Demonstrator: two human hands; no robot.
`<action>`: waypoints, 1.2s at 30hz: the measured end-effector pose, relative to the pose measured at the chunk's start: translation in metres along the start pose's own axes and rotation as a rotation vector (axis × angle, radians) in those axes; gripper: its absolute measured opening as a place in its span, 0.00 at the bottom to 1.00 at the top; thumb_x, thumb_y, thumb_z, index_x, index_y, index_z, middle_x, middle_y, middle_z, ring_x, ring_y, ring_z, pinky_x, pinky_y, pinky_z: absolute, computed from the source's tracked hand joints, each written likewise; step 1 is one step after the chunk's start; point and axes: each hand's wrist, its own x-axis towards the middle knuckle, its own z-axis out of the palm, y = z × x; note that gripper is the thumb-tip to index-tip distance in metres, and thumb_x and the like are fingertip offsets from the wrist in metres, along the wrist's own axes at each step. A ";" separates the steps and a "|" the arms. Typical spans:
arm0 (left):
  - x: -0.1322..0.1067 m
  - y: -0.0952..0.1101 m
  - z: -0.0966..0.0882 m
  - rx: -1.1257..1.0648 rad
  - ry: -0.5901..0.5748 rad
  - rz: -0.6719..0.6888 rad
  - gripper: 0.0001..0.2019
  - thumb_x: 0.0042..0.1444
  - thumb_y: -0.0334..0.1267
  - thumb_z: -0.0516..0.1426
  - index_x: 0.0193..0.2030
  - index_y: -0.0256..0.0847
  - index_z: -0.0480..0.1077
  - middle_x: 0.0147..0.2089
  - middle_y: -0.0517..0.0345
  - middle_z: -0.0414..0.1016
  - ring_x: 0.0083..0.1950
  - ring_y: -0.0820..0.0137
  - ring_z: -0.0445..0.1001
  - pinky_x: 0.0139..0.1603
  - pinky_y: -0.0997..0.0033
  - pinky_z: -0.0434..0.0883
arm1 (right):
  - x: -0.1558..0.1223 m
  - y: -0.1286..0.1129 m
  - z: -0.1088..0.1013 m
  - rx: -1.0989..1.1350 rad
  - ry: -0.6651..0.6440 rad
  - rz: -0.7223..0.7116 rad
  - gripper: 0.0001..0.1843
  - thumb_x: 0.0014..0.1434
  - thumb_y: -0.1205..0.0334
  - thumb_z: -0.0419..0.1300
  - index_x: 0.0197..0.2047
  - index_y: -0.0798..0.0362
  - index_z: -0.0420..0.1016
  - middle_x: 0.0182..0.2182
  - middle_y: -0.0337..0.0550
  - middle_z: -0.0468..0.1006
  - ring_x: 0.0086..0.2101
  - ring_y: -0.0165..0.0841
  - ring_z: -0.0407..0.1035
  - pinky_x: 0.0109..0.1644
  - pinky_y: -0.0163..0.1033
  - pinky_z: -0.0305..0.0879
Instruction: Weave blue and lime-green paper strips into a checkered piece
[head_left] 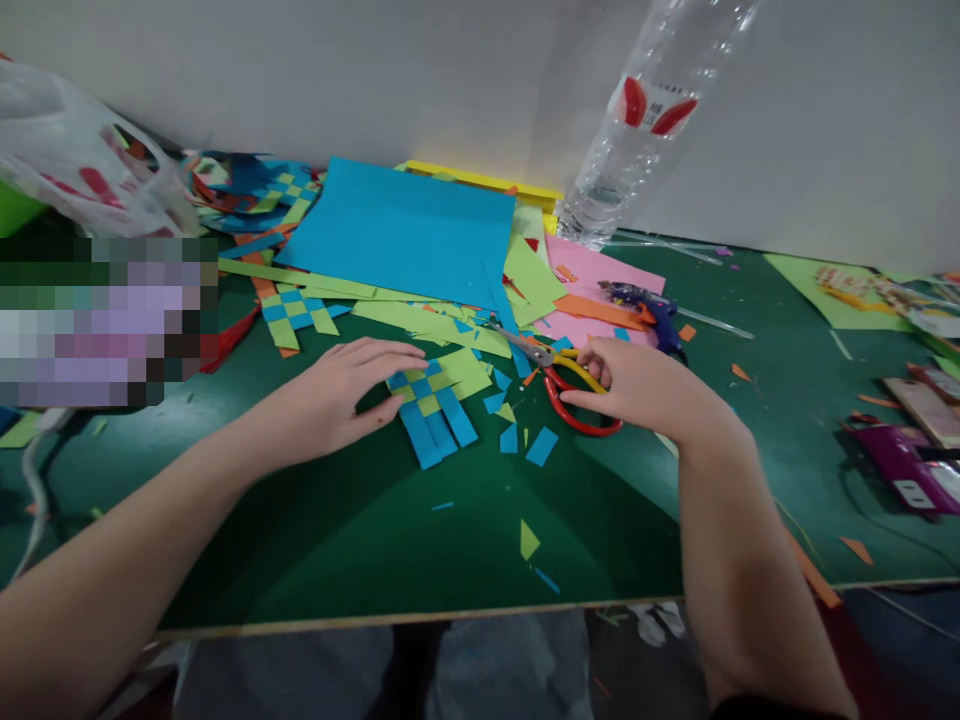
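Note:
A small woven paper piece (427, 400) in blue and light green lies on the green table, with loose strips reaching toward the front and the right. My left hand (352, 395) is at its left edge, thumb and fingers apart, fingertips touching or just over the weave. A pair of scissors (559, 372) with one red and one yellow handle lies right of the weave, blades pointing to the upper left. My right hand (637, 385) has its fingers curled at the yellow handle, thumb over the red one. Blue paper scraps (541, 447) lie between the weave and the scissors.
A large blue sheet (405, 230) lies behind, with green strips (427, 325) before it. Another woven piece (296, 312) is at left. A glue gun (660, 315) rests on pink paper (607, 270). A plastic bottle (637, 130) stands behind; a purple packet (907, 460) lies right.

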 end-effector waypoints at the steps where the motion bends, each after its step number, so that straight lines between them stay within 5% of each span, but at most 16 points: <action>1: 0.001 0.001 0.002 0.015 0.008 -0.006 0.21 0.67 0.48 0.50 0.63 0.45 0.65 0.65 0.50 0.70 0.67 0.57 0.66 0.66 0.52 0.64 | 0.000 0.000 0.000 0.003 -0.002 0.002 0.21 0.57 0.42 0.61 0.42 0.51 0.70 0.40 0.46 0.79 0.34 0.37 0.71 0.32 0.41 0.56; 9: 0.006 0.009 0.019 0.087 0.024 -0.114 0.26 0.63 0.55 0.53 0.64 0.45 0.64 0.64 0.47 0.71 0.66 0.51 0.67 0.63 0.45 0.64 | 0.004 0.005 0.004 0.006 -0.039 0.002 0.21 0.58 0.45 0.61 0.45 0.53 0.73 0.39 0.47 0.80 0.33 0.37 0.71 0.32 0.41 0.58; 36: 0.008 0.013 0.018 0.132 0.036 -0.192 0.30 0.61 0.56 0.56 0.66 0.44 0.62 0.61 0.45 0.74 0.64 0.48 0.68 0.61 0.46 0.65 | 0.004 0.000 0.003 -0.048 0.119 -0.020 0.17 0.54 0.48 0.59 0.39 0.53 0.72 0.38 0.50 0.79 0.34 0.40 0.71 0.31 0.42 0.59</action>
